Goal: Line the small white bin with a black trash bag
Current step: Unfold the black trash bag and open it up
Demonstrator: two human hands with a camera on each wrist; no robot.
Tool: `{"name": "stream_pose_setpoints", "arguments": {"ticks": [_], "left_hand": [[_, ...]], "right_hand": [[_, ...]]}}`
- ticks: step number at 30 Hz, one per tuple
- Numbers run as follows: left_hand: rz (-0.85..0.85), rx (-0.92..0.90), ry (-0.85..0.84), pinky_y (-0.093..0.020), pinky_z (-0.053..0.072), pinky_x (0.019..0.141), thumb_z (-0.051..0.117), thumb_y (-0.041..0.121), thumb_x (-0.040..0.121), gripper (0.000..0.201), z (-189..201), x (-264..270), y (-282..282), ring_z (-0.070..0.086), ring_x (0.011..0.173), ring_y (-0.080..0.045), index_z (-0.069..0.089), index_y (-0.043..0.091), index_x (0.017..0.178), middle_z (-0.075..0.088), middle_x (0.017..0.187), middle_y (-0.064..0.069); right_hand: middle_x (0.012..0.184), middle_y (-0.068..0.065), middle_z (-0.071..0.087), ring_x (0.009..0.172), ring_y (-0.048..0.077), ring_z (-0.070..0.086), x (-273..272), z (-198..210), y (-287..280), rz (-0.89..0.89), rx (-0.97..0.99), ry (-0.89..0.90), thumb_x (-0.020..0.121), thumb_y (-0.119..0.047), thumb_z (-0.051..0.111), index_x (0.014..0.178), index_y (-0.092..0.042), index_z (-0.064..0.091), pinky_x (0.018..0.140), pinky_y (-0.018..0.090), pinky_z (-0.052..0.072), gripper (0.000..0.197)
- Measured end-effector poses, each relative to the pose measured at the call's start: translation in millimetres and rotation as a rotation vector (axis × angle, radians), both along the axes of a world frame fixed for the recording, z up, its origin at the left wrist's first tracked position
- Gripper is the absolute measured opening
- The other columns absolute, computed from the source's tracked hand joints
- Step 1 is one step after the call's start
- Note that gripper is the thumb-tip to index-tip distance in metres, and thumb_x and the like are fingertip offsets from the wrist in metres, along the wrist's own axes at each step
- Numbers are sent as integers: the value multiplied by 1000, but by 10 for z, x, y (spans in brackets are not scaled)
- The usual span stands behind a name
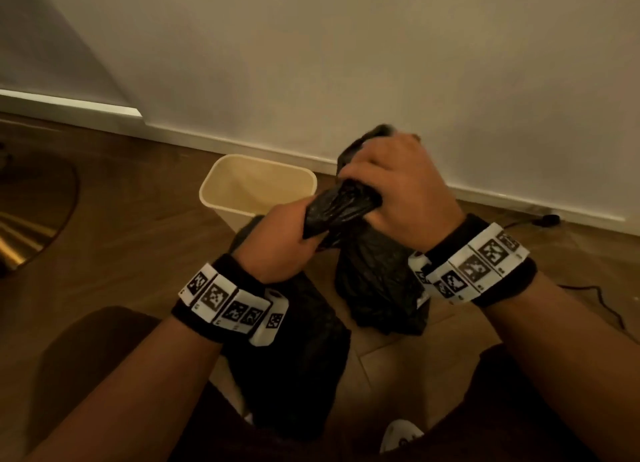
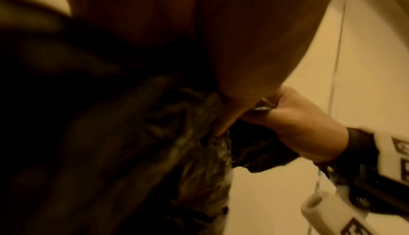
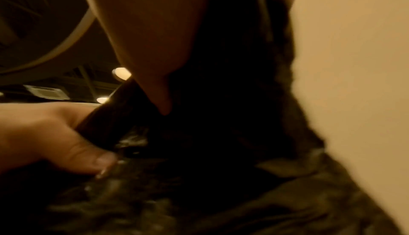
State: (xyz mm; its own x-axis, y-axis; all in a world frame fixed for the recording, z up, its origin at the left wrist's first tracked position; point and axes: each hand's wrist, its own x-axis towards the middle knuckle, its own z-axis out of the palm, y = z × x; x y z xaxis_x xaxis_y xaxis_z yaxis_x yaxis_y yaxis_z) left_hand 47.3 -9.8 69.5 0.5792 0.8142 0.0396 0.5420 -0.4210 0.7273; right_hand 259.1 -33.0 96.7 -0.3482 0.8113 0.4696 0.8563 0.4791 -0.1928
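Bag: black trash bag [image 1: 377, 281] bunched, clamped by left hand [image 1: 280, 243] and right hand [image 1: 398, 187].
Bin: white bin [image 1: 258, 187] unlined on floor.
Risk: thin film probably tears if yanked apart.

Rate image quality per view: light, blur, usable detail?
Head: dim, warm cast, sharp enough; bin, bag and both hands readable. Left wrist: dark, left half smeared; right hand clear. Right wrist: darkest, bag nearly black, edges blurred.

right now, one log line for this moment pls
stage: opening bag | left hand: grips bag | right hand: grips bag | bin: unlined, upright on floor | bag: bunched, outside bin
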Motion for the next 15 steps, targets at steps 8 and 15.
{"name": "stream_pose_setpoints", "arguments": {"ticks": [8, 15], "left_hand": [[286, -342, -510, -48, 44, 107, 62, 12, 92, 41, -23, -265, 295, 59, 123, -18, 57, 10, 133, 65, 130, -4], [-85, -574, -544, -32, 48, 100, 56, 46, 93, 53, 48, -105, 62, 59, 124, -20, 55, 12, 134, 64, 131, -3]], "right_hand": [[105, -3, 70, 90, 7, 67, 631, 9, 198, -494, -267, 713, 91, -39, 64, 112, -19, 68, 78, 12, 52, 29], [126, -17, 62, 116, 1, 62, -65, -157, -5, 8, -870, 1034, 85, -51, 68, 132, -38, 49, 93, 22, 53, 52]]}}
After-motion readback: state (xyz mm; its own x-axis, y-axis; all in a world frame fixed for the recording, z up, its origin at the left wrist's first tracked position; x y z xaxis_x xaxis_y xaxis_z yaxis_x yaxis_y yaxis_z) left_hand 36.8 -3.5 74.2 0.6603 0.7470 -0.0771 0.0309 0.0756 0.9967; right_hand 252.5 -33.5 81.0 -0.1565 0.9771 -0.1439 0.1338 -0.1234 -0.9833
